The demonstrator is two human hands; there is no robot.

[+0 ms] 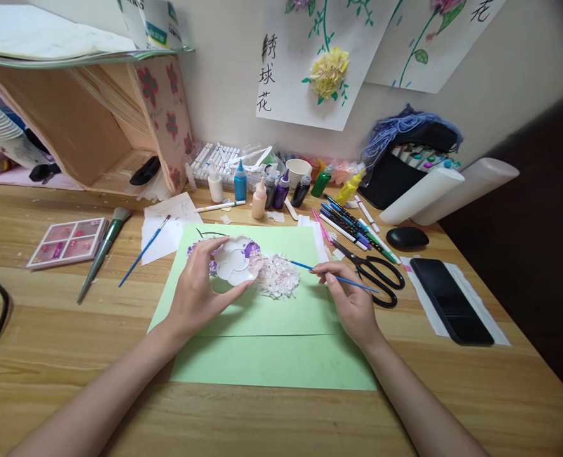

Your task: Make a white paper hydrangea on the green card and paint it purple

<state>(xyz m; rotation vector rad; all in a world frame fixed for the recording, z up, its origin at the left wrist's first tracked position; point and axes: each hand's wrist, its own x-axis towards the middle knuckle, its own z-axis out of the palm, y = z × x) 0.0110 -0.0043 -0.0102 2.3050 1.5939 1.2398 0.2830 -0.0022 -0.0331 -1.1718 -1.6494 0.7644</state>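
My left hand (196, 289) is closed around a white flower-shaped paint palette (235, 259) with purple paint in it, held just above a green paper sheet (271, 330). My right hand (350, 299) pinches a thin blue paintbrush (310, 267), its tip pointing left at a crumpled white-and-pink paper flower (278, 277) glued on the green sheet. A purple paper flower (200, 249) shows partly behind the palette.
Black scissors (371, 271), coloured pens (352, 226), a black phone (450, 299) and a black mouse (407, 237) lie to the right. Paint bottles (271, 188) and a paper cup (298, 171) stand at the back. Another blue brush (144, 250), a green makeup brush (103, 250) and a pink palette box (68, 241) lie left.
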